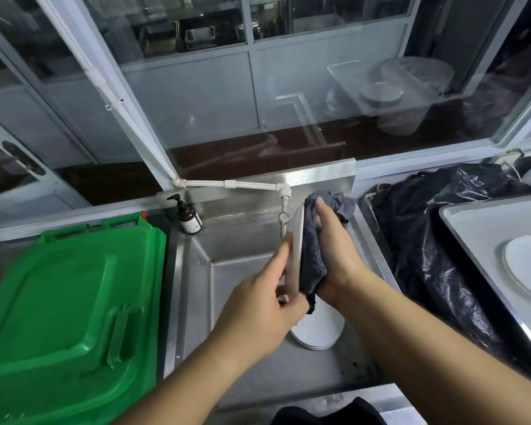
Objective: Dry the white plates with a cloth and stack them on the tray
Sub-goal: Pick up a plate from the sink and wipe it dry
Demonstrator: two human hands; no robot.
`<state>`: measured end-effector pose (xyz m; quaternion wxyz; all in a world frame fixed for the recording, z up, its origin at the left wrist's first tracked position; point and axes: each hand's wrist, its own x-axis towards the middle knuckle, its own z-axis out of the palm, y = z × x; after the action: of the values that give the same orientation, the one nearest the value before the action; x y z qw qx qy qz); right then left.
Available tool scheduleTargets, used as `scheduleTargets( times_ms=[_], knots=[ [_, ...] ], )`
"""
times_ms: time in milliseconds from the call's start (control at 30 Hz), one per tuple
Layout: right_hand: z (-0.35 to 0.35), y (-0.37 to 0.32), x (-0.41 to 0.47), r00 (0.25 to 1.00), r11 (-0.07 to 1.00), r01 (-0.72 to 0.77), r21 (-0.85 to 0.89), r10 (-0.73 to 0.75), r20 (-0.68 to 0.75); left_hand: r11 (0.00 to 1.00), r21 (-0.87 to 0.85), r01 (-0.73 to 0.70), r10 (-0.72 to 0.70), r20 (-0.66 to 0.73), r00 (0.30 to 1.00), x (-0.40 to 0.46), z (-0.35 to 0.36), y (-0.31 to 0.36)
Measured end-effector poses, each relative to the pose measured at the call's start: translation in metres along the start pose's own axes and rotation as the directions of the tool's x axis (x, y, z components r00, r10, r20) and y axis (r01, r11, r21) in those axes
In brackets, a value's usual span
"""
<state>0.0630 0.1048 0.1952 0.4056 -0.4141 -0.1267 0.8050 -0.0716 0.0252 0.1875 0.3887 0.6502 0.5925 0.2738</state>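
Over the steel sink [242,357], my left hand [258,308] grips a white plate [295,256] held on edge, seen nearly side-on. My right hand [334,250] presses a dark grey cloth [313,259] flat against the plate's right face, the cloth bunching over the plate's top. Below my hands, a few more white plates [319,329] lie stacked in the sink bottom. At the far right a grey tray [472,228] holds white plates [528,265], cut off by the frame edge.
A green bin lid [68,308] fills the left side. A brown pump bottle [189,217] stands at the sink's back left corner, a tap [284,222] hangs just behind the plate. A black plastic bag [426,240] lies between sink and tray.
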Motion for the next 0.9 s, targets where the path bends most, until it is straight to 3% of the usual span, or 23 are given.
scheduleTargets(
  times_ms=[100,200,400,500,700,767,800,833,900],
  knots=[
    [-0.005,-0.002,-0.004,0.995,0.992,0.053,-0.117,-0.043,0.087,0.975,0.221,-0.026,0.021,0.025,0.999,0.003,-0.01,0.0],
    [-0.01,-0.001,-0.002,0.99,0.976,0.137,-0.167,-0.138,0.006,0.897,0.427,-0.111,0.101,0.047,0.994,0.008,-0.014,0.003],
    [-0.024,0.007,0.007,0.968,0.973,0.184,-0.14,-0.204,-0.144,0.557,0.81,-0.184,0.255,0.044,0.966,0.008,-0.004,-0.001],
    [-0.032,0.01,0.008,0.97,0.974,0.202,-0.103,-0.213,-0.116,0.602,0.788,-0.13,0.215,-0.003,0.977,0.002,0.0,-0.001],
    [-0.047,0.004,0.01,0.984,0.985,0.163,-0.048,-0.166,-0.06,0.867,0.497,-0.008,0.09,-0.14,0.986,0.013,-0.03,-0.019],
    [-0.052,0.0,0.008,0.99,0.99,0.14,-0.01,-0.14,-0.026,0.954,0.274,0.123,-0.041,-0.288,0.957,0.021,-0.044,-0.033],
    [-0.054,-0.001,0.007,0.991,0.99,0.136,0.028,-0.136,-0.001,0.974,0.067,0.218,-0.185,-0.327,0.927,0.025,-0.048,-0.039],
    [-0.056,-0.002,0.006,0.989,0.988,0.141,0.069,-0.143,0.027,0.932,-0.204,0.301,-0.352,-0.303,0.886,0.028,-0.052,-0.043],
    [-0.056,-0.004,0.005,0.985,0.982,0.149,0.119,-0.159,0.073,0.664,-0.666,0.34,-0.535,-0.106,0.838,0.031,-0.053,-0.049]
  ],
)
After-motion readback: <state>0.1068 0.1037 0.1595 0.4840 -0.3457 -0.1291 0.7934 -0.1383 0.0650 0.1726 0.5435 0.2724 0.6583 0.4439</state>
